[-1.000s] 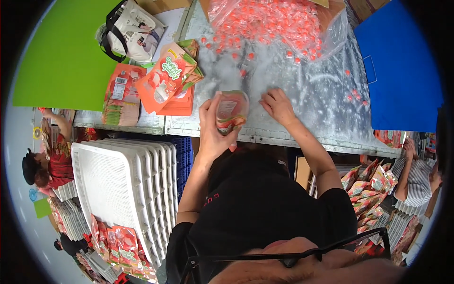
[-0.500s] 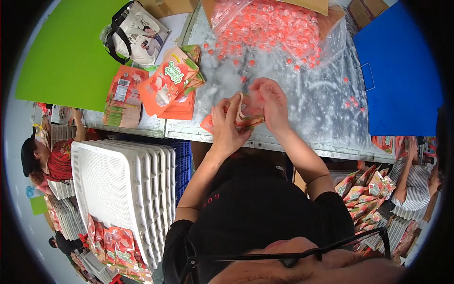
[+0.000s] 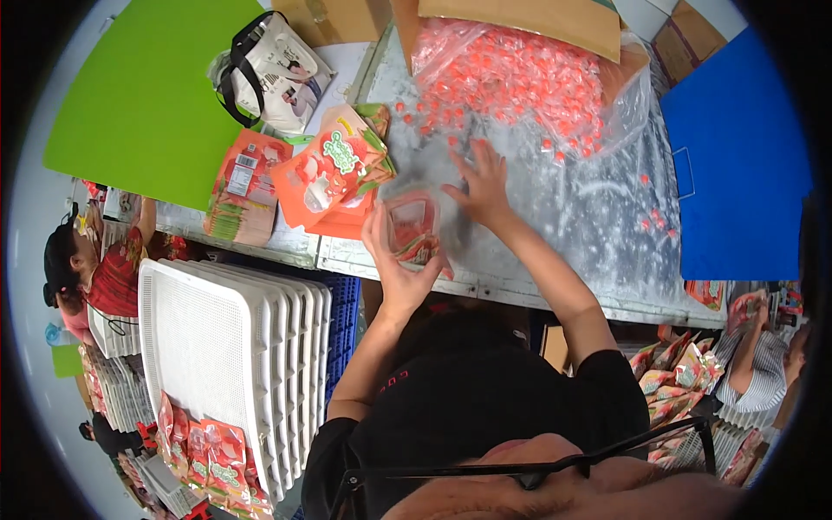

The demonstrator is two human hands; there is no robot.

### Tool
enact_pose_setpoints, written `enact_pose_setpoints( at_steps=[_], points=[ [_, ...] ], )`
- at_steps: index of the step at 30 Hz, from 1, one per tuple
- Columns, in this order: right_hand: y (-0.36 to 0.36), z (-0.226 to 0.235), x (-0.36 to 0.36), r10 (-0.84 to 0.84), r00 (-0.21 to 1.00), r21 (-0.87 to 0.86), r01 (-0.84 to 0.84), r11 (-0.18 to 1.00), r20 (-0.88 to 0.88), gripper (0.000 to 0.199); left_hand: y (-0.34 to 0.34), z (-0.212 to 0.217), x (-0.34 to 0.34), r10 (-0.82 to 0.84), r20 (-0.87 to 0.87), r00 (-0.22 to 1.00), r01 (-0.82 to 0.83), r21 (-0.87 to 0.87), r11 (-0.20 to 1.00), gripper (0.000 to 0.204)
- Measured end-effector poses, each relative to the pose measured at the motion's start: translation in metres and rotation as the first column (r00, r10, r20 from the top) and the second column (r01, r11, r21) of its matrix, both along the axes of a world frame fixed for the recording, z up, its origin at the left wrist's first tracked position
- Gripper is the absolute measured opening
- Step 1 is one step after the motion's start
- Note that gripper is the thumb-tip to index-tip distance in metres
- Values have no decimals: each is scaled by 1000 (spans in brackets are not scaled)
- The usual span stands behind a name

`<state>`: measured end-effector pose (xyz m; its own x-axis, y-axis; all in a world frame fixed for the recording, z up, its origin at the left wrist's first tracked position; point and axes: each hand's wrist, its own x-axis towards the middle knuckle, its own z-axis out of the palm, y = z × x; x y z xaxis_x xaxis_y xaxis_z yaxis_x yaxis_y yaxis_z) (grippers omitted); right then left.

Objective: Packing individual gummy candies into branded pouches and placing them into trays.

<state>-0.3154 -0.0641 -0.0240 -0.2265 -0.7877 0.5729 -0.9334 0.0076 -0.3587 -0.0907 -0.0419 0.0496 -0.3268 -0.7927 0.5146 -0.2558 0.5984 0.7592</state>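
Observation:
Wrapped around a small red-and-clear candy pouch (image 3: 411, 217), my left hand (image 3: 397, 269) holds it near the table's front edge. The mouth of the pouch seems to gape toward the far side; what lies inside cannot be made out. My right hand (image 3: 484, 184) hovers above the metal tabletop with its fingers spread and nothing in them. Beyond it, red wrapped candies (image 3: 511, 82) spill from a clear plastic liner in a cardboard box (image 3: 529, 22). Left of the held pouch lies a pile of flat, printed pouches (image 3: 334, 165).
Another stack of pouches (image 3: 247, 186) and a white tote bag (image 3: 282, 82) lie farther left. A green board (image 3: 130, 113) and a blue panel (image 3: 732, 165) flank the metal table (image 3: 589, 217). Stacked white trays (image 3: 199, 321) stand at left. Other people work on both sides.
My right hand has left the pouch, its fingers now spread toward the candies. My left hand has turned the pouch so its clear side shows. The view has shifted slightly.

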Motion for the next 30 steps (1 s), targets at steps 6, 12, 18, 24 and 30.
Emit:
enact_pose_setpoints(
  at_steps=[6,12,18,24,30],
  points=[
    [-93,-44,-31,-112,978,184,145,972,-179,56,2,-5,18,16,13,1000,-17,95,995,105],
    [-43,-43,-38,41,999,356,-50,933,34,46,4,-11,21,25,-27,999,-20,173,985,103],
    [48,-52,-71,-32,911,240,-74,968,411,46,7,-20,20,-52,-38,998,59,215,975,103],
    [82,-35,-90,25,506,8,-63,998,862,52,12,-23,21,-77,-76,994,95,266,959,105],
    [90,-45,-54,-41,979,211,-2,978,199,57,12,-26,26,-46,-75,996,65,275,959,103]
  ],
)
